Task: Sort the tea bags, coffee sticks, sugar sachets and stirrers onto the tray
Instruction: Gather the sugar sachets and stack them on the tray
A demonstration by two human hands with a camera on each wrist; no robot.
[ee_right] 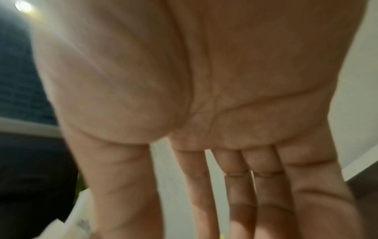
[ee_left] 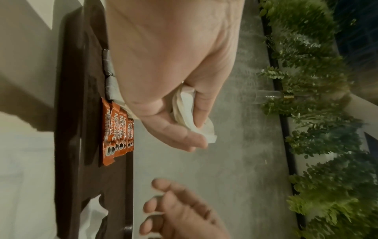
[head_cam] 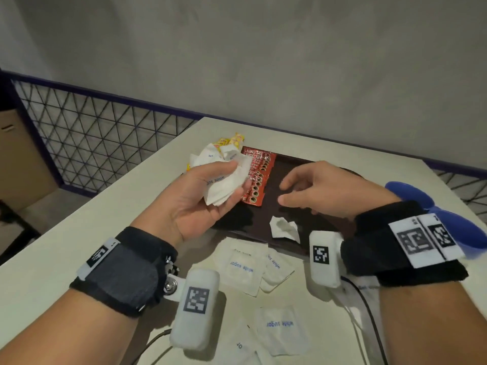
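Your left hand (head_cam: 200, 196) grips a bunch of white sugar sachets (head_cam: 226, 183) above the tray (head_cam: 311, 167). Your right hand (head_cam: 324, 188) hangs open, fingers loose.

You're at what looks like a café or office pantry corner: a pale table (head_cam: 131, 233) set against a bare grey plaster wall (head_cam: 263, 61), a purple-framed wire-mesh partition (head_cam: 92, 143) along its left edge, a cardboard box (head_cam: 18, 159) behind it, and leafy hedging (ee_left: 319, 113) nearby.
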